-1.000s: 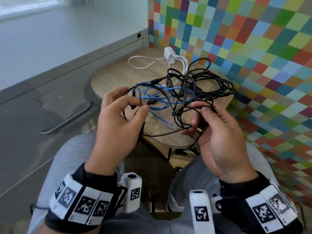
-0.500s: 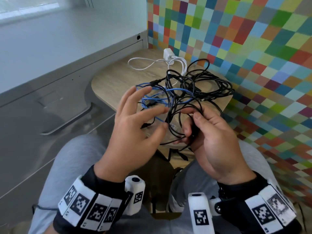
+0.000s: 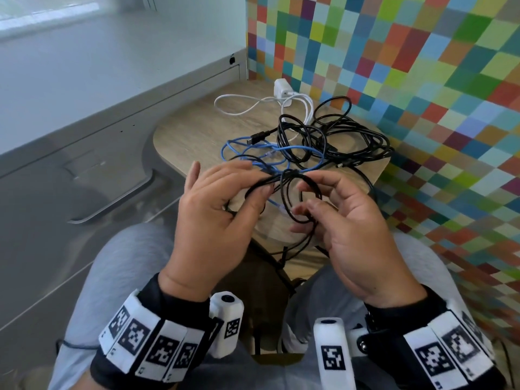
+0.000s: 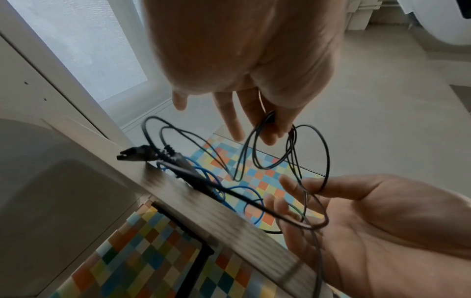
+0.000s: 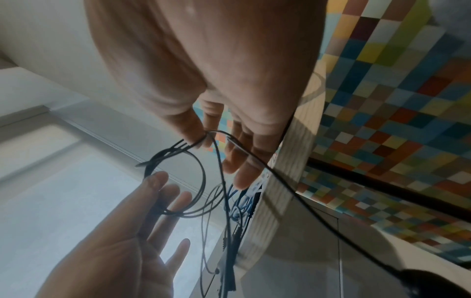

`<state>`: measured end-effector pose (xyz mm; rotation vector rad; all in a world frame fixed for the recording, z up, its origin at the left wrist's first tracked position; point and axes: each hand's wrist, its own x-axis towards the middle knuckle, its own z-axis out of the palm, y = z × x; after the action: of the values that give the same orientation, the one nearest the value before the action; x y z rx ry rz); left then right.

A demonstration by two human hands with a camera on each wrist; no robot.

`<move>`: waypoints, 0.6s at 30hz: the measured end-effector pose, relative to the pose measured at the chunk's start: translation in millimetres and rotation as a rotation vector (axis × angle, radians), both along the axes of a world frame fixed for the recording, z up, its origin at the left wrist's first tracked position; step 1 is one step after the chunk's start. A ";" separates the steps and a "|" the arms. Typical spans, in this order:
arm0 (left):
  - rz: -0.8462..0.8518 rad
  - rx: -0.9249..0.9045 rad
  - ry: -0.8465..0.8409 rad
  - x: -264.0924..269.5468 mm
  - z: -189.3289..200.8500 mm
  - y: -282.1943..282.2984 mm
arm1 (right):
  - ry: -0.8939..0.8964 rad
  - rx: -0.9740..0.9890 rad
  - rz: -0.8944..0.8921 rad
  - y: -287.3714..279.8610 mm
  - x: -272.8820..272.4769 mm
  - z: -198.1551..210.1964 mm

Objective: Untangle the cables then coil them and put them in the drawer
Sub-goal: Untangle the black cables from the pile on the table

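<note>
A thin black cable hangs in small loops between my two hands over the near edge of the wooden table. My left hand pinches several strands with its thumb, other fingers fairly straight. My right hand pinches the same cable between thumb and forefinger. The left wrist view shows my left hand and the loops. The right wrist view shows my right hand pinching the cable. The cable runs back into a tangle of blue cable and thicker black cables.
A white charger with its white cable lies at the back of the table. A grey cabinet with a closed drawer and its handle stands to the left. A multicoloured checked wall borders the right side.
My left hand let go of its strand, reached across to the right hand and now pinches the black loops there. The blue cable, lifted before, lies on the table.
</note>
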<state>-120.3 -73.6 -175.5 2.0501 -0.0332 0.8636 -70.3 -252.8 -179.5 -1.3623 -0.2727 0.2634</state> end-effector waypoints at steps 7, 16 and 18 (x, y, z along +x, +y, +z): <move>-0.003 -0.041 0.008 -0.1 1.4 2.1 | -0.134 -0.130 -0.020 -2.7 2.8 -5.2; -0.173 -0.142 0.039 -1.4 2.2 -2.0 | -0.410 -0.377 -0.203 -5.1 -0.1 -1.9; -0.203 -0.135 0.057 -1.9 1.1 -2.1 | -0.423 -0.362 -0.197 -5.0 -1.4 0.4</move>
<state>-122.1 -75.7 -174.4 1.9062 -0.1448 0.6637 -71.7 -257.9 -179.1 -1.7883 -0.4537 -0.1535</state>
